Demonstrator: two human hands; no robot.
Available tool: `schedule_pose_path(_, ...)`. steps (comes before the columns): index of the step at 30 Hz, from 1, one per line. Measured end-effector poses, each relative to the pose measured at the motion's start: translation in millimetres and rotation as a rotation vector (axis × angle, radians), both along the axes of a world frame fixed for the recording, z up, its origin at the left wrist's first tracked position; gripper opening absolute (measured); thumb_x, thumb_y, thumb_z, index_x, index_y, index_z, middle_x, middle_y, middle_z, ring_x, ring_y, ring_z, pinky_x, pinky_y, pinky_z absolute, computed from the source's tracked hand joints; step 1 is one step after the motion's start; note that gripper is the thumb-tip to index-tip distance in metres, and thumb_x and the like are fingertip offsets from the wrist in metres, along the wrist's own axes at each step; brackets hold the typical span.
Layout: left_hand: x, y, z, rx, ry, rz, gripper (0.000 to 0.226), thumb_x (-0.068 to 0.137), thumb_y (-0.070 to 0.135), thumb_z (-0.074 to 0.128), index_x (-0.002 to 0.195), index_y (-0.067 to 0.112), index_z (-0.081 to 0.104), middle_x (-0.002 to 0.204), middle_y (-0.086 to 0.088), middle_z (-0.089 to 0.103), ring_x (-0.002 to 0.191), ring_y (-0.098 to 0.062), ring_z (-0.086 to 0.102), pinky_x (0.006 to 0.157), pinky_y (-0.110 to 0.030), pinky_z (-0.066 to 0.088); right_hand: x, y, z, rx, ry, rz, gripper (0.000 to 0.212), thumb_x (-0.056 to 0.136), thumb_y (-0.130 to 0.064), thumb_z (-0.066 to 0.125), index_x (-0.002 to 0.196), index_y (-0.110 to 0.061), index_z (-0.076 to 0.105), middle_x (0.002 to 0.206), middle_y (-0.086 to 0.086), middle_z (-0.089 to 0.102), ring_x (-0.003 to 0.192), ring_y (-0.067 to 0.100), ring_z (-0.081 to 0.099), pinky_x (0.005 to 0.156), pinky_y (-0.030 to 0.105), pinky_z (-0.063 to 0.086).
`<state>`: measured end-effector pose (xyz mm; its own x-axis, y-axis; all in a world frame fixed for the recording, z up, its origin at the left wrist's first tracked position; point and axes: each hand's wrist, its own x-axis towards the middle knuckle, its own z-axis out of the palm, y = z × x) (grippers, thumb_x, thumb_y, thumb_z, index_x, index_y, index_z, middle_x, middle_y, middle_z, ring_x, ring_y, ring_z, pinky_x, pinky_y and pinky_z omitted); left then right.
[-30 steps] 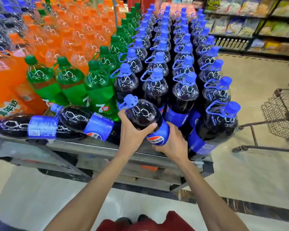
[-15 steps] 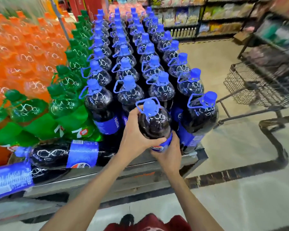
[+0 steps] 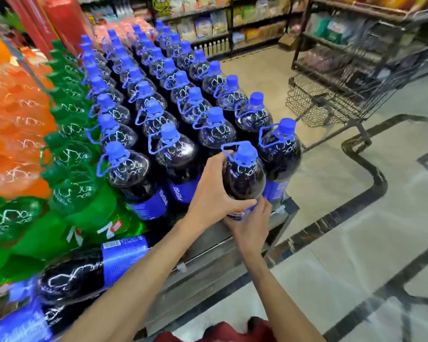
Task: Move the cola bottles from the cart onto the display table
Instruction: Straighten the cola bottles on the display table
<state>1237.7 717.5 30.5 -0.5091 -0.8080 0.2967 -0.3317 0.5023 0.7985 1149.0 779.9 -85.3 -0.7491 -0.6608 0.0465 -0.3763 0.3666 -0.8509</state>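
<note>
i see the left hand (image 3: 208, 193) and the right hand (image 3: 252, 223) on bare forearms, and red clothing (image 3: 223, 333) at the bottom edge.

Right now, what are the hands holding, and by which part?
One cola bottle, in both hands: the left hand wraps its upper body, the right hand grips it low, at the label.

Upright cola bottles (image 3: 176, 154), in rows: centre frame, on display table (image 3: 208, 262). 7-Up bottles (image 3: 69, 154): at their left. Two lying cola bottles (image 3: 74, 275): lower left. Wire cart (image 3: 314, 99): upper right, before shelves (image 3: 356, 33).
</note>
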Motion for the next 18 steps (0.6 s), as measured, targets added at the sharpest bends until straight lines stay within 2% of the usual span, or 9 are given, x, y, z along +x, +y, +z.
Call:
schedule_pose_path(4,-1.4,-6.2,-2.4,-0.067,-0.005,-0.034,0.105,0.053,0.028,0.099,0.14,0.016,0.041,0.132,0.006,0.041,0.131,-0.014,0.043,0.112,-0.026,0.036,2.3,0.4,2.3,-0.013,-0.007,-0.012,0.108,0.059,-0.04,0.093,0.148,-0.018,0.036,0.145,-0.001,0.041,0.134,0.018,0.043,0.083,0.03,0.041)
schedule_pose_path(9,1.2,-16.6,-0.4,-0.038,-0.039,-0.042,0.105,0.054,0.032,0.099,0.139,0.018,0.038,0.13,0.005,0.036,0.125,-0.006,0.039,0.105,-0.005,0.028,5.8,-1.2,5.8,-0.003,0.027,-0.009,0.112,0.061,-0.043,0.092,0.152,-0.019,0.03,0.146,-0.001,0.039,0.136,0.019,0.04,0.088,0.035,0.045)
schedule_pose_path(12,2.2,-20.6,1.5,-0.025,-0.056,-0.025,0.105,0.056,0.038,0.098,0.139,0.019,0.036,0.132,0.006,0.037,0.125,-0.005,0.041,0.105,-0.011,0.031,5.0,-1.7,8.4,0.033,0.063,0.01,0.114,0.063,-0.044,0.091,0.154,-0.018,0.027,0.148,0.001,0.038,0.136,0.021,0.04,0.093,0.042,0.049)
schedule_pose_path(15,2.5,-19.1,2.1,-0.039,-0.071,0.0,0.106,0.055,0.045,0.096,0.14,0.025,0.036,0.133,0.01,0.039,0.128,-0.008,0.043,0.104,-0.023,0.038,3.9,-0.3,9.1,0.043,0.091,0.03,0.115,0.064,-0.045,0.09,0.155,-0.018,0.026,0.148,0.002,0.036,0.136,0.021,0.039,0.094,0.042,0.049)
schedule_pose_path(16,2.5,-18.7,1.7,-0.042,-0.077,0.011,0.106,0.055,0.046,0.096,0.14,0.025,0.036,0.133,0.01,0.039,0.128,-0.008,0.043,0.103,-0.023,0.038,3.1,-0.3,8.9,0.04,0.101,0.035,0.115,0.063,-0.046,0.09,0.154,-0.017,0.026,0.147,0.001,0.036,0.136,0.021,0.04,0.093,0.042,0.05)
schedule_pose_path(18,2.2,-16.8,-0.2,-0.041,-0.068,0.036,0.107,0.054,0.042,0.097,0.141,0.022,0.037,0.132,0.008,0.038,0.127,-0.007,0.042,0.1,-0.013,0.035,0.3,-0.2,7.5,0.032,0.115,0.05,0.114,0.062,-0.05,0.089,0.153,-0.018,0.028,0.146,-0.001,0.037,0.135,0.02,0.041,0.092,0.042,0.052)
